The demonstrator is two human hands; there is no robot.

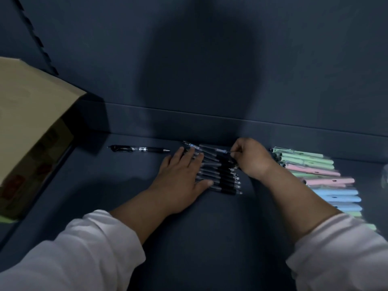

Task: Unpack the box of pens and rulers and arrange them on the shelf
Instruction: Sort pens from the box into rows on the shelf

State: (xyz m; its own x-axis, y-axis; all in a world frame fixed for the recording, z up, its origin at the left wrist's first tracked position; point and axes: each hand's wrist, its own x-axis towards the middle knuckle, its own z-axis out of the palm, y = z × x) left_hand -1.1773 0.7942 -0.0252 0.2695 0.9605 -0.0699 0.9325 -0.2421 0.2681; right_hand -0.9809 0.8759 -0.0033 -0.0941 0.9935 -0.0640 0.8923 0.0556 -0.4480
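A row of several black pens [225,179] lies side by side on the dark shelf [189,238]. My left hand [180,177] rests flat on the left ends of these pens, fingers spread. My right hand [251,158] pinches the tip of the rearmost pen in the row [218,150] at its right end. One black pen [139,149] lies alone to the left, apart from the row. At the left stands the open cardboard box [35,131], its flap raised.
Pastel pens [327,181] in green, pink and blue lie in a row at the right, close to my right forearm. The shelf's back wall [210,80] rises just behind the pens. A perforated upright [35,36] runs at the far left.
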